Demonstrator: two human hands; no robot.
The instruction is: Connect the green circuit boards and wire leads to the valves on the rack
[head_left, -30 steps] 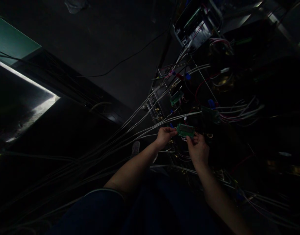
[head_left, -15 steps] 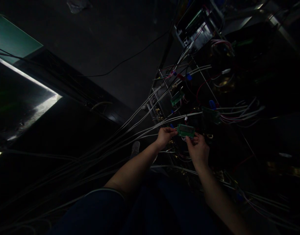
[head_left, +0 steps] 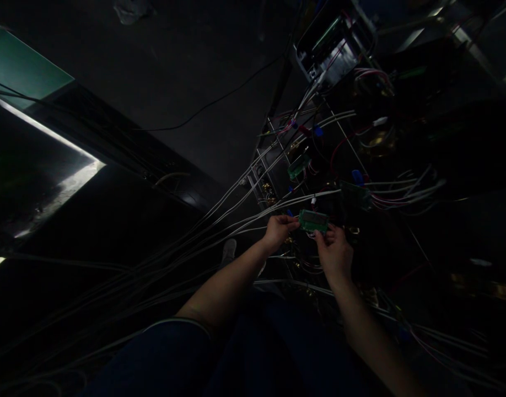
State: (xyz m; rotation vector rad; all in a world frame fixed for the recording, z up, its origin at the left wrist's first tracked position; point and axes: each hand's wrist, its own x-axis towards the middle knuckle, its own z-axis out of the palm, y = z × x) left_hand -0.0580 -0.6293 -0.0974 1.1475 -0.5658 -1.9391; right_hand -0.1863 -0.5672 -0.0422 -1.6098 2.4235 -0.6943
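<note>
Fingers (head_left: 292, 222) of my left hand (head_left: 275, 232) are pinched onto the left end of a small green rectangular circuit board (head_left: 313, 220) with a dark strip across its face; my right hand (head_left: 336, 256) has thumb and fingertips closed on its lower right corner. Board's between both hands, just beside thin white cables (head_left: 306, 197), with a second green circuit board (head_left: 299, 165) farther out beyond them.
</note>
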